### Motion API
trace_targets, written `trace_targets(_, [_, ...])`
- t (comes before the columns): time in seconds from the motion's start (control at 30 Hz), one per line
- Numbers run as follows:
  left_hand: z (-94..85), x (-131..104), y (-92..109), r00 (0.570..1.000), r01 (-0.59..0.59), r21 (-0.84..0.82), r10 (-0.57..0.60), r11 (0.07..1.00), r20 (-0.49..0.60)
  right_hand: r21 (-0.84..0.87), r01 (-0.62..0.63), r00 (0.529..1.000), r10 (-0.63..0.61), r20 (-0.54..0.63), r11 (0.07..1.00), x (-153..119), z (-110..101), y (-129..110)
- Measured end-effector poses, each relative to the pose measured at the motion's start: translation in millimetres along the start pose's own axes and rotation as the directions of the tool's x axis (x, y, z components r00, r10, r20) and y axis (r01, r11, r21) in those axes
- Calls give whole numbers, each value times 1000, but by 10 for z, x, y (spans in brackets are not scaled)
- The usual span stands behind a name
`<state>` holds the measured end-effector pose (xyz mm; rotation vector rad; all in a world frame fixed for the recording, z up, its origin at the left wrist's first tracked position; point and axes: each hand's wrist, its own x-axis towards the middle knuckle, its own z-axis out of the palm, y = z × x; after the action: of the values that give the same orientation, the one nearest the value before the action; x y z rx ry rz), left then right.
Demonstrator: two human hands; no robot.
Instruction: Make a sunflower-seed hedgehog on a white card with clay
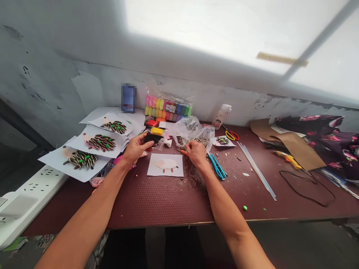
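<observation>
A: Starting with the head view, what does the left hand (pixel 136 149) have?
B: Its fingers grip a black packet (pixel 153 139), held over the counter (pixel 157 209), to the left of the card's far edge.
A: And the right hand (pixel 197 152)?
B: Its fingers are bunched at the seeds (pixel 201 141), by the near side of a clear bag (pixel 190 126). I can't tell whether they pinch one.
A: Where's the card (pixel 165 164)?
B: Flat on the counter, between the forearms, a pale shape on it.
A: Anything around?
B: Seed-covered pictures (pixel 99 142) at left, a blue tool (pixel 217 167) just right of the right hand, scissors (pixel 231 135) farther right, coloured clay (pixel 168 108) at the far wall.
</observation>
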<state>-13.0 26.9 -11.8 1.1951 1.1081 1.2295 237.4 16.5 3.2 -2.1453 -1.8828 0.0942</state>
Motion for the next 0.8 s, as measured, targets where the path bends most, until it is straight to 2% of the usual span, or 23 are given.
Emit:
trace_targets(0.13, [-9,-13,29,996,87,-17,-87,996,-24,119,61,993,-49,-107,991,10,49,31])
trace_targets(0.23, [13,-23,39,991,132,-31,-132,991,-11,289,118,987,-81,-139,950,7,88,15])
trace_targets(0.33, [57,-42,40,992,112,-18,-111,993,51,571,176,984,-152,-90,802,-8,141,-50])
trace_targets(0.43, [97,-59,25,987,48,13,-50,999,154,770,160,959,-283,27,618,-38,204,-141])
trace_targets(0.5, [112,-66,17,976,12,32,-18,999,217,826,131,942,-329,69,548,-67,235,-198])
trace_targets(0.6, [124,-79,34,968,-33,29,24,999,252,852,128,941,-333,57,507,-115,233,-259])
trace_targets(0.8, [136,-106,86,989,-2,15,0,1000,145,859,164,928,-371,32,485,-198,162,-338])
